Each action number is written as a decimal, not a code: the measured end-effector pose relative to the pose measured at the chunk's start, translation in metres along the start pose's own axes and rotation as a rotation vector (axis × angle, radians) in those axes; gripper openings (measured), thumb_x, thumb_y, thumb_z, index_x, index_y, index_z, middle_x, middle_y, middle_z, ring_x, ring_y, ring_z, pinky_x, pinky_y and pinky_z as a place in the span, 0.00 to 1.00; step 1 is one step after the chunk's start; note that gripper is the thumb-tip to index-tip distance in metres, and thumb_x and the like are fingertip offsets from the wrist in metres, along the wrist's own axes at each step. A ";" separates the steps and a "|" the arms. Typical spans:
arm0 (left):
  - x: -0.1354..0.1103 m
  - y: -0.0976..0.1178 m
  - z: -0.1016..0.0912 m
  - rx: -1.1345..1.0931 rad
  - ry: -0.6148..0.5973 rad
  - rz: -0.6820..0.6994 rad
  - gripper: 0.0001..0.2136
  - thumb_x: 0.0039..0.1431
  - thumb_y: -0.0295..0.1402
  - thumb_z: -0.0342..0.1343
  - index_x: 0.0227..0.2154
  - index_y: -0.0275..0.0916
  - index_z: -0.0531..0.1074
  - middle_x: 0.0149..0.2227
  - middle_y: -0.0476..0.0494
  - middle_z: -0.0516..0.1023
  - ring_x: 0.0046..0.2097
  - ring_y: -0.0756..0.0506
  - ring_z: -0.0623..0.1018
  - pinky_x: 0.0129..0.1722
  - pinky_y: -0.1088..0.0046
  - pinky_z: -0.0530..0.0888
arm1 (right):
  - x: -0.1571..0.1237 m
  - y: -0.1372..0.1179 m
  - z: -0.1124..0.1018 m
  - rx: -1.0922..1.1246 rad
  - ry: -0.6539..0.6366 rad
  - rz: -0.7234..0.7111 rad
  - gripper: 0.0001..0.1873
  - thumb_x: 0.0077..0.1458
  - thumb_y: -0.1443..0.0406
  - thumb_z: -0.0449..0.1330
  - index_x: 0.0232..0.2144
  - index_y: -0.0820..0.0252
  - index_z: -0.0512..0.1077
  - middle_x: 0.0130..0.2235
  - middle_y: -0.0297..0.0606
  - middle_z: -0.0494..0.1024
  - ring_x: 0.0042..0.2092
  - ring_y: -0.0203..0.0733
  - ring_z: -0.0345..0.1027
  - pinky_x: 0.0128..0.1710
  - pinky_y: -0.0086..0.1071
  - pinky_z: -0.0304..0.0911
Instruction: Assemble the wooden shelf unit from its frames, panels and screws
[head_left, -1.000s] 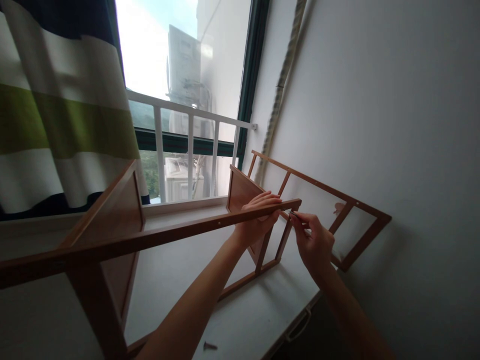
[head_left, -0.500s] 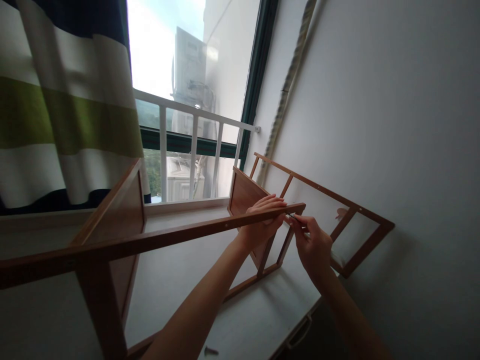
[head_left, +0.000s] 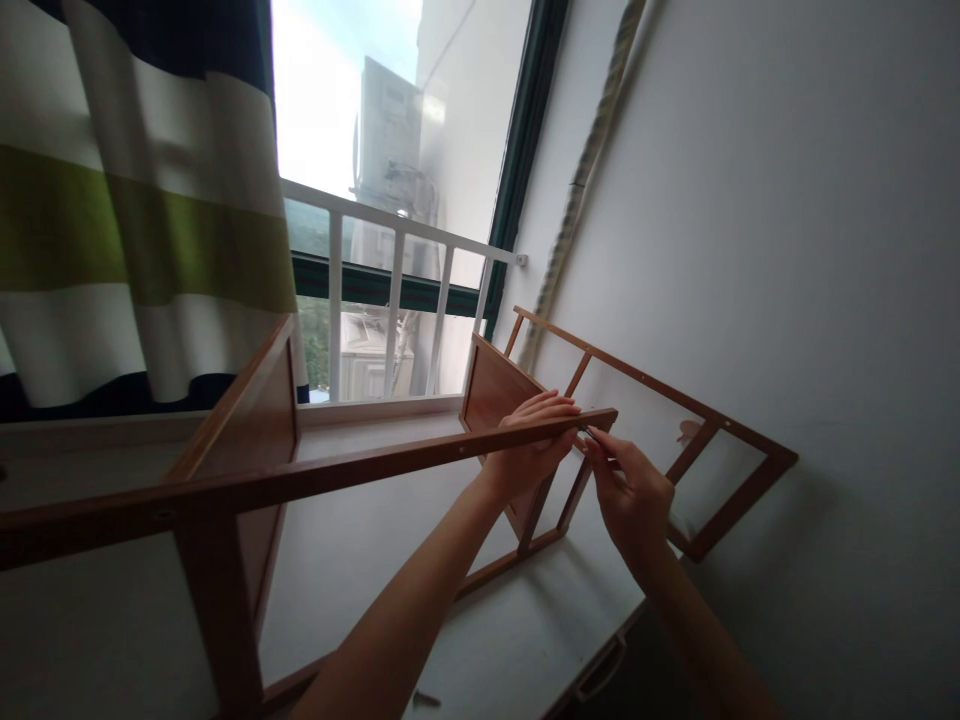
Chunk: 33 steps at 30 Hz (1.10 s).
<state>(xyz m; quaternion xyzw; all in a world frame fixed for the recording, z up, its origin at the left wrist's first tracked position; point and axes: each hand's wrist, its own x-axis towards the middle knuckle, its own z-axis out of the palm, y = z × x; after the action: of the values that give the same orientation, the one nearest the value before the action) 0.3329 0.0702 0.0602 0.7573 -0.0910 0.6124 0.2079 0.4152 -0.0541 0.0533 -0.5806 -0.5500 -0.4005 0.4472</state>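
Observation:
A brown wooden rack frame lies on its side, its long rail crossing in front of me. My left hand is closed around this rail near its far end, fingers over the top. Just right of it, my right hand pinches a thin dark metal rod between thumb and fingers. The rod's tip meets the rail's side by my left fingers; its exact contact is too small to make out. Wooden panels join the rails. The second side frame stands beyond my hands, near the wall.
A loose screw or bolt lies on the white tabletop near my left forearm. A handle sticks out from the table's front edge. Behind are a white railing, a window and a striped curtain. A bare wall rises at the right.
The whole view has shifted slightly, so everything appears a little farther right. Both hands keep the same hold, and the metal rod appears turned a little in my right fingers.

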 end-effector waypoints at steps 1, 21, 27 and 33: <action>0.000 0.000 0.000 0.002 0.004 0.002 0.09 0.53 0.28 0.53 0.38 0.37 0.71 0.40 0.43 0.77 0.48 0.45 0.72 0.52 0.60 0.69 | -0.001 0.000 0.000 0.019 -0.008 0.001 0.10 0.58 0.65 0.52 0.40 0.61 0.70 0.35 0.37 0.74 0.32 0.35 0.68 0.32 0.28 0.66; 0.007 0.006 -0.015 0.107 -0.143 0.024 0.10 0.53 0.30 0.52 0.38 0.38 0.71 0.41 0.44 0.76 0.49 0.45 0.72 0.53 0.64 0.69 | 0.002 -0.015 0.004 0.653 -0.026 0.548 0.12 0.51 0.60 0.59 0.35 0.63 0.70 0.29 0.38 0.74 0.26 0.37 0.69 0.22 0.30 0.69; 0.006 0.006 -0.017 0.135 -0.191 0.085 0.10 0.52 0.27 0.50 0.38 0.38 0.71 0.42 0.45 0.76 0.50 0.44 0.71 0.54 0.64 0.68 | -0.001 -0.011 0.002 0.634 -0.055 0.437 0.10 0.53 0.67 0.53 0.38 0.60 0.71 0.31 0.36 0.74 0.29 0.36 0.69 0.25 0.29 0.70; 0.004 0.000 -0.017 0.132 -0.219 0.019 0.11 0.52 0.30 0.52 0.40 0.38 0.71 0.45 0.44 0.74 0.52 0.42 0.69 0.53 0.62 0.68 | -0.005 0.001 -0.005 0.376 -0.165 0.308 0.14 0.51 0.66 0.58 0.42 0.56 0.71 0.34 0.33 0.75 0.30 0.34 0.70 0.29 0.27 0.71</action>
<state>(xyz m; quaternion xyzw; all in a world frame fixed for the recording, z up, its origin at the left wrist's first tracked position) 0.3184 0.0779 0.0669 0.8307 -0.0800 0.5328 0.1405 0.4160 -0.0599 0.0500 -0.5949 -0.5545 -0.1694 0.5566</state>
